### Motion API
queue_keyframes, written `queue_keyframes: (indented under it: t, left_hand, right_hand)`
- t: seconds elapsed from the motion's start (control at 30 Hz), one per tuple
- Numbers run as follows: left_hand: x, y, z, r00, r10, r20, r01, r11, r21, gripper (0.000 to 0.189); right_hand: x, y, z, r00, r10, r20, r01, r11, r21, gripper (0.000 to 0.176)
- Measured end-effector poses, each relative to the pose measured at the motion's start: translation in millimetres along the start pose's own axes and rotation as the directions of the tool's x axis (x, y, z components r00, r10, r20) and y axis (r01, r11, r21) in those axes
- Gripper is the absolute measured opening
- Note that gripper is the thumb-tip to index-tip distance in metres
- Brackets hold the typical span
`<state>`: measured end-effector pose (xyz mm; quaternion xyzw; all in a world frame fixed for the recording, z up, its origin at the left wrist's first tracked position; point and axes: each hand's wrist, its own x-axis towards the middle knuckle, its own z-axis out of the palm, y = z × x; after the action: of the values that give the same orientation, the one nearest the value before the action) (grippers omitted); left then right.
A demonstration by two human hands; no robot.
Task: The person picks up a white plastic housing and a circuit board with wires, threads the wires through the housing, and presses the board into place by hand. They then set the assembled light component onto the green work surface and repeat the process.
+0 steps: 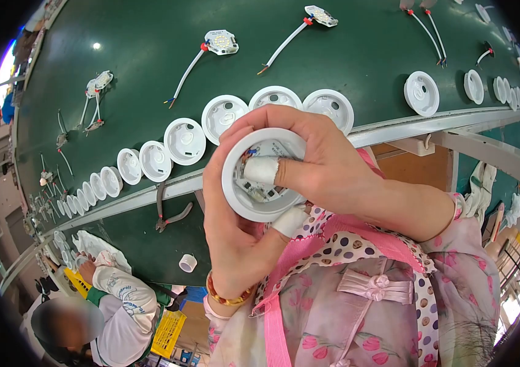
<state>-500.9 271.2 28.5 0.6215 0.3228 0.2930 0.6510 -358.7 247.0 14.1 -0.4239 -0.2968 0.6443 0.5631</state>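
A round white housing (230,183) is held up between my two hands, its open side facing the camera. Inside it lies a white circuit board (278,148) with small wires at its left edge. My left hand (232,244) wraps round the housing's left and lower side, its taped thumb at the lower rim. My right hand (333,156) curls over the top and right side, and its thumb, wrapped in white tape (261,169), presses on the board inside. Parts of the board are hidden under that thumb.
White housings (185,141) line the green belt's (150,55) near edge. Boards with wires (220,43) lie farther back. Below the metal rail (394,129) are pliers (161,214) and a tape roll (188,263). A co-worker (122,306) sits at the lower left.
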Motion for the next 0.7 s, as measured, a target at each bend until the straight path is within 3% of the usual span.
queue_keyframes:
  t: [0.17,0.27,0.4,0.5,0.53,0.6,0.7]
  left_hand:
    - [-8,3,1,0.996,0.091,0.02,-0.092,0.95,0.299,0.078]
    - [-9,5,1,1.0,0.009,-0.028,-0.006,0.995,0.099,0.076]
    - [-5,15,-2,0.972,-0.141,-0.186,0.112,0.981,-0.156,0.078]
    - [-4,9,-7,0.979,-0.005,-0.205,-0.011,0.997,-0.079,0.079]
    - [-4,11,-6,0.983,-0.037,-0.179,0.018,0.994,-0.105,0.08]
    - [-4,9,-1,0.98,0.004,-0.201,-0.02,0.997,-0.077,0.081]
    - [-5,7,-3,0.986,0.038,-0.161,-0.041,0.999,-0.017,0.082]
  right_hand:
    - [-3,12,2,0.997,-0.069,0.032,0.066,0.995,0.072,0.031]
    - [2,5,-3,0.99,-0.032,0.139,0.028,0.999,0.028,0.041]
    - [-3,0,-7,0.986,-0.012,0.166,-0.028,0.971,0.237,0.06]
    - [-12,3,-13,0.981,-0.014,0.195,-0.023,0.982,0.187,0.067]
    - [-12,6,-13,0.979,-0.018,0.203,-0.018,0.985,0.171,0.068]
    - [-12,7,-13,0.97,0.026,0.241,-0.084,0.969,0.234,0.075]
    - [-6,11,-13,0.946,-0.034,0.323,-0.088,0.93,0.356,0.073]
